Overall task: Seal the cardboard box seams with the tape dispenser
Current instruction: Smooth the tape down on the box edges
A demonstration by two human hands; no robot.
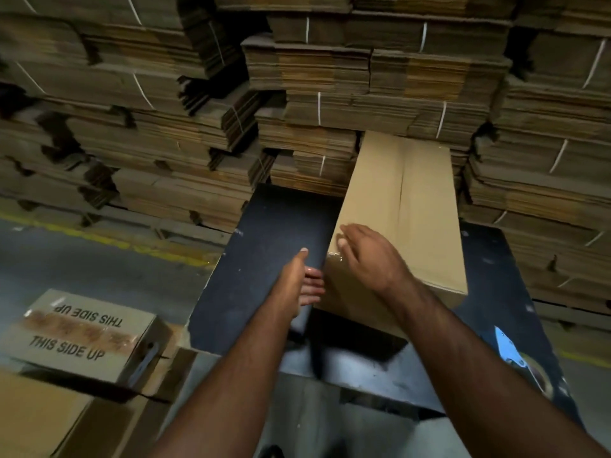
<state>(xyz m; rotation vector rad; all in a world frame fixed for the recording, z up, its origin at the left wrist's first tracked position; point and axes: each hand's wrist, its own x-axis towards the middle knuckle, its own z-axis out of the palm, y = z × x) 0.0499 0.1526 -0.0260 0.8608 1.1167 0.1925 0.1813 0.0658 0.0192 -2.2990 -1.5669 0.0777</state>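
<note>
Long tan cardboard box [403, 213] on dark blue worktable [264, 246], centre frame. R hand [370, 256] flat on its near-left top corner, fingers spread; L hand [302, 279] open against box side. Blue tape dispenser [525, 365] on table at 4 o'clock. Strapped flat cardboard stacks [330, 87] at 12, grey concrete floor [82, 262] at 9.

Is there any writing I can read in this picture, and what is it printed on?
"THIS SIDE UP": on the top of the small cardboard box at lower left, right way up as the camera sees it.
"THIS SIDE UP": on the same box top, a second time, upside down to the camera, on the far side of its taped seam.
No print shows on the long box on the table, the flat cardboard stacks or the tape dispenser.
</note>
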